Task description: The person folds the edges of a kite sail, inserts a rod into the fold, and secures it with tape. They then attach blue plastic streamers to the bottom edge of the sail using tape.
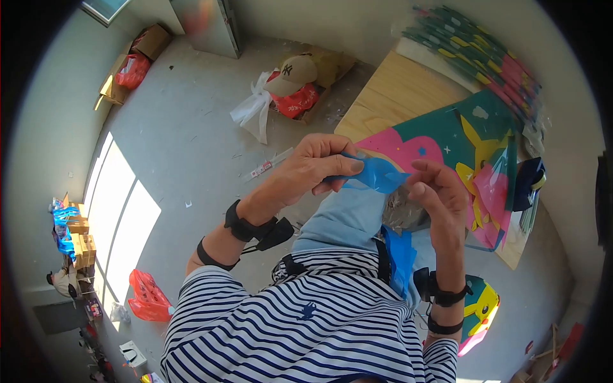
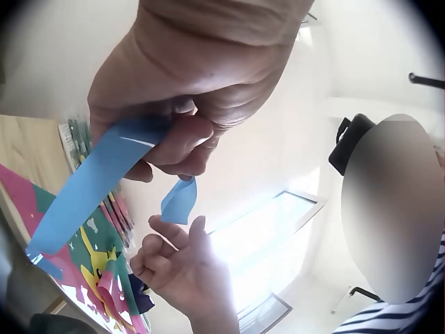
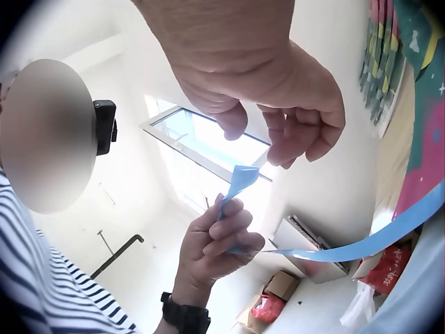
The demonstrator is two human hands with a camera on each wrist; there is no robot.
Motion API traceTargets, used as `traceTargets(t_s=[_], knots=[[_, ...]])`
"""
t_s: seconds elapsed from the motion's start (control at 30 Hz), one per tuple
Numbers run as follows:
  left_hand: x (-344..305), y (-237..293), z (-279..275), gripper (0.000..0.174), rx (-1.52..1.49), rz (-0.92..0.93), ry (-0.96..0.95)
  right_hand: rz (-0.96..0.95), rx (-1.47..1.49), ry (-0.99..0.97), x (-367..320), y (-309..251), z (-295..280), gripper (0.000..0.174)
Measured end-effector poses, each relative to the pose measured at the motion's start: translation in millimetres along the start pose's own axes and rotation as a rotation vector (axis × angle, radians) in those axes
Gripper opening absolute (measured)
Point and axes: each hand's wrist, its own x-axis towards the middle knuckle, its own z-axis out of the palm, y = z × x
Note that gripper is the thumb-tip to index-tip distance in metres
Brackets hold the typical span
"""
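Striped shirt (image 1: 306, 319) fills the bottom of my head view. Above it, the left hand (image 1: 313, 167) pinches a blue strip (image 1: 377, 173) between thumb and curled fingers, holding it in the air off the left edge of the wooden table (image 1: 389, 96). The strip's long tail hangs toward the lap. Just right of it, the right hand (image 1: 440, 191) has its fingers loosely curled beside the strip's short free end. My wrist views show a gap there, so it grips nothing. The hands are close but apart. A colourful sheet (image 1: 447, 137) lies on the table, with a stack of sheets (image 1: 479, 51) along its far edge.
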Motion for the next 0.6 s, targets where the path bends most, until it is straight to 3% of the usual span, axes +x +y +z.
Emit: traceTargets(t_s=[0.03, 0.1, 0.13, 0.2, 0.4, 0.53, 0.6], knots=[[-2.9, 2.5, 0.1, 0.017, 0.000, 0.000, 0.002, -0.001, 0.005, -0.007, 0.2, -6.1, 3.7, 0.029], [-6.2, 4.6, 0.2, 0.018, 0.001, 0.002, 0.005, -0.418, -0.511, -0.147, 1.5, -18.4, 15.8, 0.043], [-6.7, 4.7, 1.0, 0.017, 0.005, 0.013, -0.001, -0.421, -0.510, -0.148, 2.9, -16.0, 21.6, 0.043], [-9.4, 6.7, 1.2, 0.017, 0.010, 0.028, -0.004, -0.621, -0.719, -0.125, 5.4, -8.6, 32.9, 0.053], [-18.4, 13.5, -2.3, 0.018, 0.083, -0.012, 0.071, -0.770, -0.745, 0.034, 8.2, -10.2, 45.7, 0.045], [-19.0, 14.5, -3.8, 0.018, 0.041, -0.029, 0.021, -0.761, -0.762, -0.014, 11.4, -0.4, 41.5, 0.033], [-21.0, 14.5, -8.2, 0.018, 0.019, -0.035, -0.005, -0.366, -0.216, -0.001, 13.4, -0.2, 39.9, 0.017]])
